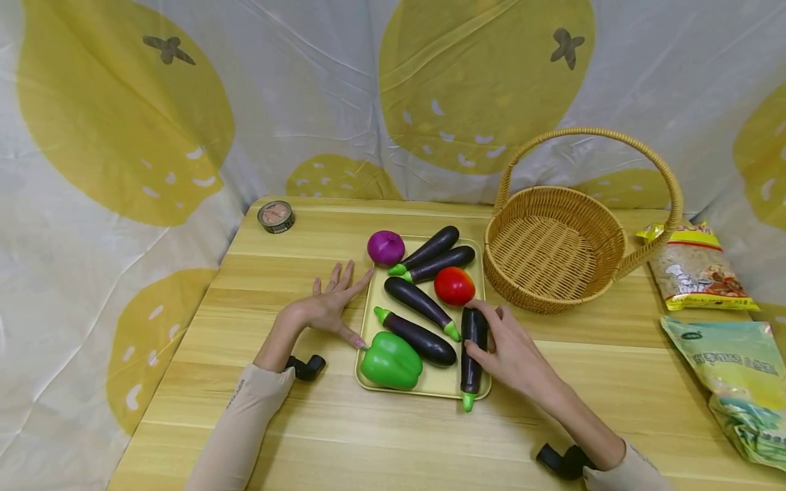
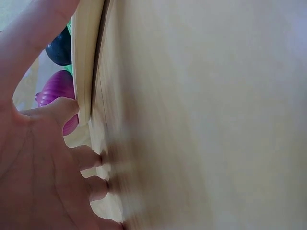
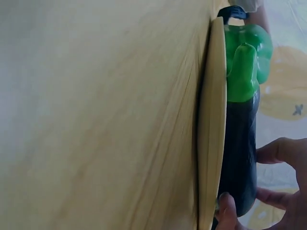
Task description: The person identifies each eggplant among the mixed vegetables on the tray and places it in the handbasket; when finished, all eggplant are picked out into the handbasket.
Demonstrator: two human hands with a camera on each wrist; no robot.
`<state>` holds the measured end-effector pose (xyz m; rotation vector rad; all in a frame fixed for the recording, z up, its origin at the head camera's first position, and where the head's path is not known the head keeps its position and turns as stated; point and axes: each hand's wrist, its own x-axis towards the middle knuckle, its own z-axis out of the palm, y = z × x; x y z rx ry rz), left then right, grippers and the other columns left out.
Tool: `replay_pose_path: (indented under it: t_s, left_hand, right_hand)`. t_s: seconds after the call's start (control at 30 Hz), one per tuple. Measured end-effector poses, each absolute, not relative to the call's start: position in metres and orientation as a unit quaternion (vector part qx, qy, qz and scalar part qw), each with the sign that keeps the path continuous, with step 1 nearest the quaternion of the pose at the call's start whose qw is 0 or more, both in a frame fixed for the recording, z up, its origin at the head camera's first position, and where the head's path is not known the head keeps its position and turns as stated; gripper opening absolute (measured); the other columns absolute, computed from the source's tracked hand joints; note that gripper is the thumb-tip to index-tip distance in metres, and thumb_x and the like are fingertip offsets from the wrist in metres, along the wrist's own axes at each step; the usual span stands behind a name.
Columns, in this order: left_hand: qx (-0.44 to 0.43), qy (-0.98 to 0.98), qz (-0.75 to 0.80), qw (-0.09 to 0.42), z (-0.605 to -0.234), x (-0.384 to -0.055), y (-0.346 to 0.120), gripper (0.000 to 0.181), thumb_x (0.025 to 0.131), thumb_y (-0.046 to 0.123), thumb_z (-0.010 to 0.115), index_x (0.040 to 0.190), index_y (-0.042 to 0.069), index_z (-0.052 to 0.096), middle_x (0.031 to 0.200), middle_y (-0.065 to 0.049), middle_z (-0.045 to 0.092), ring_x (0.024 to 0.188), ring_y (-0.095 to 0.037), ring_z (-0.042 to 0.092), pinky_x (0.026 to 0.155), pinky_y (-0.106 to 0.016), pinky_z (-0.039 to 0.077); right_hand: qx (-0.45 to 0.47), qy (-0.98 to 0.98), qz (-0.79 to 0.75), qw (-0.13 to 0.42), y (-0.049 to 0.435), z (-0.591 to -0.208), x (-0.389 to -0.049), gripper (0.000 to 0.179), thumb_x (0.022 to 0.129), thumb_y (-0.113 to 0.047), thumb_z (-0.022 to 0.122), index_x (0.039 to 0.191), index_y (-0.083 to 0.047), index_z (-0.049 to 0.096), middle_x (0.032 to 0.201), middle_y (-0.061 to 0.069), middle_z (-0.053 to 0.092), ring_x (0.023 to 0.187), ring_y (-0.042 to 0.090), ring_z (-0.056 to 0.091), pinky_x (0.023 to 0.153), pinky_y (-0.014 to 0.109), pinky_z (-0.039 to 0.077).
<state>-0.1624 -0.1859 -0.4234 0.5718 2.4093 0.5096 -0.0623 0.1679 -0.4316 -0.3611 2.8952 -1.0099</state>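
Observation:
A yellow tray (image 1: pixel 382 318) carries several dark eggplants, a tomato (image 1: pixel 454 285), a purple onion (image 1: pixel 386 248) and a green bell pepper (image 1: pixel 391 361). My right hand (image 1: pixel 512 351) holds the rightmost eggplant (image 1: pixel 471 376) between thumb and fingers; its green stem end reaches over the tray's near edge. In the right wrist view, fingertips lie on both sides of that eggplant (image 3: pixel 240 143). At the tray's left side, my left hand (image 1: pixel 325 310) is spread, its thumb by the pepper and its index finger at the rim. Other left fingertips touch the table in the left wrist view.
A wicker basket (image 1: pixel 534 300) with a tall handle stands right of the tray. Farther right lie a yellow food bag (image 1: pixel 700 266) and a green bag (image 1: pixel 737 382). A roll of tape (image 1: pixel 276 216) sits at the back left. A patterned cloth hangs behind the table.

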Motion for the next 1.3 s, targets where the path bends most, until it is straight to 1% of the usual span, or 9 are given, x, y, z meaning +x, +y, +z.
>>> replay_pose_path:
  t_s: [0.13,0.3,0.43,0.57,0.7,0.83,1.03,1.17,1.3]
  left_hand:
    - [0.215,0.908,0.194,0.303,-0.424,-0.162,-0.186,0.143,0.069,0.053,0.092,0.167,0.027,-0.009,0.168,-0.024,-0.029,0.155,-0.044,-0.031,0.118,-0.076,-0.017]
    - [0.216,0.908,0.194,0.301,-0.425,-0.162,-0.186,0.143,0.069,0.053,0.092,0.167,0.027,-0.009,0.168,-0.024,-0.029,0.155,-0.044,-0.031,0.118,-0.076,-0.017]
    - [0.216,0.908,0.195,0.302,-0.424,-0.161,-0.186,0.143,0.069,0.053,0.092,0.167,0.027,-0.009,0.168,-0.024,-0.029,0.154,-0.044,-0.031,0.118,-0.076,-0.017]
    - [0.218,0.907,0.197,0.301,-0.423,-0.161,-0.186,0.142,0.07,0.052,0.092,0.167,0.027,-0.009,0.168,-0.024,-0.029,0.154,-0.045,-0.031,0.118,-0.076,-0.017]
    - [0.22,0.907,0.198,0.3,-0.422,-0.161,-0.185,0.142,0.07,0.052,0.092,0.167,0.027,-0.009,0.168,-0.024,-0.029,0.155,-0.045,-0.03,0.118,-0.076,-0.017]
    - [0.22,0.906,0.2,0.301,-0.422,-0.161,-0.185,0.142,0.07,0.051,0.092,0.167,0.027,-0.009,0.168,-0.024,-0.029,0.154,-0.045,-0.031,0.118,-0.076,-0.017]
    - [0.219,0.907,0.199,0.299,-0.423,-0.162,-0.186,0.143,0.07,0.051,0.092,0.167,0.027,-0.009,0.168,-0.024,-0.029,0.155,-0.044,-0.031,0.118,-0.076,-0.017]
    - [0.22,0.907,0.198,0.299,-0.424,-0.162,-0.186,0.143,0.069,0.052,0.092,0.167,0.027,-0.009,0.168,-0.024,-0.03,0.155,-0.044,-0.031,0.118,-0.076,-0.017]
    - [0.221,0.907,0.198,0.299,-0.425,-0.162,-0.186,0.143,0.069,0.052,0.092,0.167,0.027,-0.009,0.168,-0.024,-0.03,0.155,-0.044,-0.031,0.118,-0.076,-0.017]
  right_hand:
    - [-0.128,0.931,-0.341,0.024,0.168,-0.432,-0.061,0.063,0.09,-0.025,0.074,0.148,-0.029,0.048,0.108,0.014,0.053,0.075,0.015,0.049,0.057,0.023,0.042]
    - [-0.152,0.921,-0.359,0.031,0.168,-0.432,-0.061,0.064,0.092,-0.024,0.075,0.149,-0.032,0.047,0.111,0.014,0.056,0.08,0.016,0.055,0.061,0.023,0.047]
    - [-0.164,0.908,-0.381,0.05,0.166,-0.432,-0.062,0.065,0.094,-0.021,0.074,0.151,-0.034,0.046,0.114,0.013,0.056,0.082,0.015,0.061,0.062,0.022,0.052]
    - [-0.168,0.891,-0.418,0.062,0.163,-0.434,-0.063,0.064,0.097,-0.02,0.072,0.154,-0.032,0.046,0.118,0.015,0.056,0.084,0.013,0.067,0.062,0.021,0.056]
    - [-0.161,0.878,-0.445,0.071,0.162,-0.436,-0.064,0.062,0.1,-0.026,0.071,0.156,-0.03,0.046,0.121,0.016,0.057,0.09,0.016,0.071,0.066,0.019,0.058]
    - [-0.16,0.866,-0.467,0.083,0.163,-0.436,-0.065,0.062,0.101,-0.025,0.069,0.157,-0.029,0.045,0.125,0.017,0.058,0.1,0.022,0.07,0.068,0.019,0.06]
    - [-0.163,0.863,-0.47,0.093,0.168,-0.433,-0.069,0.063,0.101,-0.024,0.07,0.158,-0.03,0.045,0.123,0.012,0.063,0.106,0.024,0.068,0.072,0.023,0.057]
    - [-0.168,0.861,-0.468,0.104,0.173,-0.429,-0.071,0.061,0.102,-0.027,0.067,0.158,-0.03,0.044,0.132,0.014,0.063,0.113,0.027,0.068,0.081,0.025,0.058]
    - [-0.182,0.851,-0.48,0.111,0.176,-0.422,-0.073,0.06,0.103,-0.027,0.065,0.159,-0.03,0.043,0.143,0.016,0.059,0.118,0.033,0.067,0.084,0.026,0.06]
